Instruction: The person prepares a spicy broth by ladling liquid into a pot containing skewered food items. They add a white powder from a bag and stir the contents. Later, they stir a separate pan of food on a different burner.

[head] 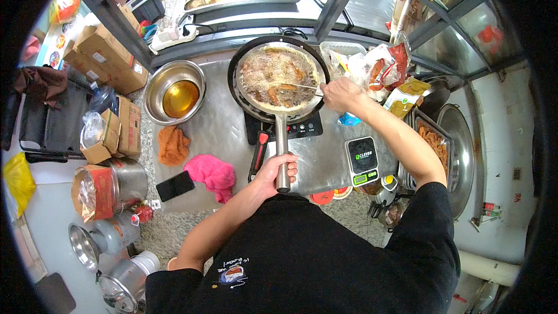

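My left hand grips the tubular steel handle of a round metal strainer or pan. That vessel sits inside a black wok on an induction cooker; foam hides whether its bottom is perforated. Bubbling oil surrounds several browned food pieces. From the right, my right hand holds thin metal tongs over the oil. Their tips are at a long brown piece; a firm grip on it cannot be made out. The wok's red-and-black handle points toward me, left of the steel one.
A steel bowl of amber liquid, an orange cloth, a pink cloth and a phone lie left. At right are a digital scale, food bags and stacked trays. A metal shelf frame crosses behind.
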Demonstrator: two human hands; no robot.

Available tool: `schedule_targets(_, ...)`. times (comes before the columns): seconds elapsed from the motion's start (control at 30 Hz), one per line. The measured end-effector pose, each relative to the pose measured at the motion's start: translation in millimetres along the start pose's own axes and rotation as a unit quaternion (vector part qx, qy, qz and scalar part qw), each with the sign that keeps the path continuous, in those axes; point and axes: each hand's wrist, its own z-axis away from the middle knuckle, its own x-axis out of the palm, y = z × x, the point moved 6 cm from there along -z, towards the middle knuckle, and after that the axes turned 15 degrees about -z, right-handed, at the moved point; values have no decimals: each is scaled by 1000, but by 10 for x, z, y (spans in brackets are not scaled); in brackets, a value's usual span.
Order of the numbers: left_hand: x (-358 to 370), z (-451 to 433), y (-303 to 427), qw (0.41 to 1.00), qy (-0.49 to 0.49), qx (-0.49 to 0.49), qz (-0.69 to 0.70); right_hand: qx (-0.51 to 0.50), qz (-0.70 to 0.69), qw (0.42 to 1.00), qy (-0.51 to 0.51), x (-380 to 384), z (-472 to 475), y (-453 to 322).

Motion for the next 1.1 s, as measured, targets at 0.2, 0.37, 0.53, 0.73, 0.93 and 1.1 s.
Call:
schedule_targets(0.2,1,12,-4,1000,6,2,-4,129,-287,943,-111,185,180,400)
schedule_targets(0.37,16,20,12,1000,6,1,-3,171,-598,756,-206,552,220,396)
schedule_targets(0.53,3,28,21,1000,12,4,-4,185,-662,686,-238,682,296,302)
schedule_targets(0.73,-25,15,11,1000,-5,8,1,212,-555,780,-196,431,487,491)
schedule_targets(0.93,0,-53,-35,999,-33,12,15,203,-499,826,-163,393,330,278)
schedule_targets(1.1,-25,-93,-65,1000,-25,17,-5,208,-468,848,-135,332,204,25)
